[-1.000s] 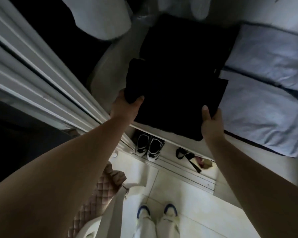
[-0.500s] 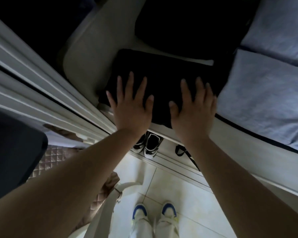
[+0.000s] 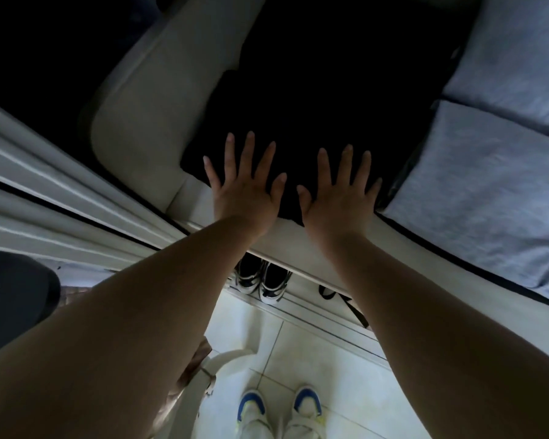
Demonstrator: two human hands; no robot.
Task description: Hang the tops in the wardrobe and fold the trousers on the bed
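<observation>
left hand (image 3: 246, 188) flat, fingers spread | right hand (image 3: 339, 191) likewise | folded black trousers (image 3: 298, 122) under both palms, at near bed (image 3: 133, 122) edge

Both arms reach up from the bottom corners of the frame toward its middle, bare and nearly straight. The left hand (image 3: 243, 188) lies flat just left of center, palm down, fingers splayed and straight, thumb angled toward the other hand. The right hand (image 3: 339, 193) mirrors it just right of center, flat, fingers spread wide, thumb pointing inward. The two thumbs sit near each other, not touching. Wrists are level, neither hand curling around anything.
</observation>
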